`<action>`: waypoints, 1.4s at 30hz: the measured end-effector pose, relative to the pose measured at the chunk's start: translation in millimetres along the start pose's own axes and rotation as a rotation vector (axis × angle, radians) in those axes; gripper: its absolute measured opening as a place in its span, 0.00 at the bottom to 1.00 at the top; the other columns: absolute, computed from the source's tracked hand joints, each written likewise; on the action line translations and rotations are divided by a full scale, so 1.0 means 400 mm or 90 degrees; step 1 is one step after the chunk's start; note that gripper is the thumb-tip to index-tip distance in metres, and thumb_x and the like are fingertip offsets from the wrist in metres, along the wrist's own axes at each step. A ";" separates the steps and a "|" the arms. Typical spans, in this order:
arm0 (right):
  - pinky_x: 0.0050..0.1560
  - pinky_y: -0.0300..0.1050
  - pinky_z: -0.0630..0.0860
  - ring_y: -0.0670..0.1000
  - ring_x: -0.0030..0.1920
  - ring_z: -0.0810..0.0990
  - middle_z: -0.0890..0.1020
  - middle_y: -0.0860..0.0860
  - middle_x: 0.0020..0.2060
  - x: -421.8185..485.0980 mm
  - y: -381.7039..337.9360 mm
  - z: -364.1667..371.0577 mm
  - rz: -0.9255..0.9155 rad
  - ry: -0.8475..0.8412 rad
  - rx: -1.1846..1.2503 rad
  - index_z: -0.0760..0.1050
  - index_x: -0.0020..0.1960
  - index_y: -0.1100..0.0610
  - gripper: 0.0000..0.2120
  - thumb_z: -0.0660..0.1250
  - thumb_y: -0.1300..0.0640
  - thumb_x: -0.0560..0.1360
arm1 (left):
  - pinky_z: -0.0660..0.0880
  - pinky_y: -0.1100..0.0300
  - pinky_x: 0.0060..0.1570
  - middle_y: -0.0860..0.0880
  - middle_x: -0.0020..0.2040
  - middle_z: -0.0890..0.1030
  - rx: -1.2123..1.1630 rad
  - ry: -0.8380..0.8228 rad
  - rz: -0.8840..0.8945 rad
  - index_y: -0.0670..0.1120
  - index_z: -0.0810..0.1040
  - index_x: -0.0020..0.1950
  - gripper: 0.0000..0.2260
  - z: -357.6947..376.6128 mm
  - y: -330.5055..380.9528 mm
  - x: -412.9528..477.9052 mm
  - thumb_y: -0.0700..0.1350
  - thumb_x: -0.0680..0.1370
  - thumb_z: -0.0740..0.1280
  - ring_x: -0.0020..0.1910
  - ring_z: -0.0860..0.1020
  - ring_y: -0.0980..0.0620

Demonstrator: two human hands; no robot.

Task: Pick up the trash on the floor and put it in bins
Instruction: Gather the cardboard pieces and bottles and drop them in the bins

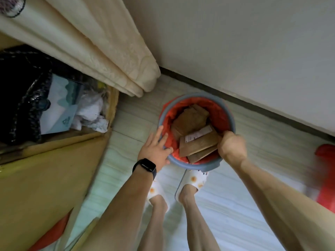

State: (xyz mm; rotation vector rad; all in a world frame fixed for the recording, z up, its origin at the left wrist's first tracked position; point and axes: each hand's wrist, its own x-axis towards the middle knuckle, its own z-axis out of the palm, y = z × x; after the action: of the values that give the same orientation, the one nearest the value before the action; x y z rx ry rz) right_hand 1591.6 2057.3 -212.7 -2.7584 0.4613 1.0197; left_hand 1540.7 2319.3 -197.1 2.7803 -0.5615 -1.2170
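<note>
— Where do the fingers of the left hand [155, 148] lie?
— Flat, straight and spread on the rim of the round blue-grey plastic bin [199, 166], tips touching its red plastic liner [220, 115].
— And the trash?
— Flat brown cardboard pieces [197, 140] lie inside the bin, between both hands. The right hand [232, 145] curls down against their edge. Whether its hidden fingers hold them cannot be told.

Readable text: none we can make out. White label [198, 134] on cardboard [201, 144] in bin [199, 166]: print blurred. Tissue box [59, 113]: logo illegible.
</note>
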 end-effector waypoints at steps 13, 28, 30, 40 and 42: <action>0.54 0.52 0.76 0.64 0.53 0.77 0.72 0.59 0.57 -0.334 0.140 -0.003 -0.009 -0.034 0.107 0.72 0.65 0.55 0.16 0.60 0.49 0.79 | 0.43 0.42 0.75 0.45 0.80 0.48 0.037 -0.114 -0.024 0.55 0.55 0.78 0.34 -0.076 0.162 -0.142 0.44 0.75 0.65 0.79 0.44 0.46; 0.61 0.38 0.66 0.50 0.60 0.75 0.80 0.45 0.57 -1.341 0.243 -0.541 0.083 0.330 0.470 0.79 0.60 0.48 0.12 0.67 0.50 0.77 | 0.70 0.52 0.64 0.48 0.68 0.74 0.039 0.169 0.186 0.51 0.66 0.74 0.23 -0.763 0.550 -0.826 0.50 0.78 0.61 0.66 0.73 0.46; 0.59 0.36 0.64 0.48 0.60 0.74 0.79 0.43 0.57 -1.432 0.282 -0.547 0.097 0.375 0.492 0.79 0.60 0.47 0.12 0.67 0.49 0.77 | 0.71 0.54 0.61 0.47 0.67 0.76 0.027 0.183 0.236 0.51 0.67 0.73 0.22 -0.771 0.617 -0.883 0.50 0.78 0.61 0.65 0.73 0.46; 0.58 0.36 0.67 0.51 0.52 0.81 0.83 0.48 0.48 -2.061 0.645 -0.261 0.425 0.619 0.587 0.83 0.52 0.52 0.08 0.71 0.54 0.74 | 0.71 0.53 0.62 0.47 0.67 0.75 0.190 0.155 0.556 0.53 0.68 0.71 0.21 -0.534 1.258 -1.214 0.51 0.77 0.62 0.64 0.73 0.44; 0.57 0.37 0.69 0.51 0.53 0.81 0.83 0.49 0.49 -2.196 0.728 -0.163 0.496 0.638 0.622 0.83 0.52 0.53 0.07 0.72 0.56 0.74 | 0.71 0.54 0.61 0.49 0.66 0.75 0.209 0.141 0.606 0.53 0.70 0.69 0.20 -0.426 1.383 -1.303 0.50 0.77 0.63 0.64 0.73 0.45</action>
State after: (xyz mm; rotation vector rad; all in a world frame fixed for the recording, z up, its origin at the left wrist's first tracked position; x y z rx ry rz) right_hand 900.0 1968.3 399.0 -1.8996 1.6582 -0.5809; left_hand 1169.5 1969.6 391.4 2.2317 -1.8750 -0.6161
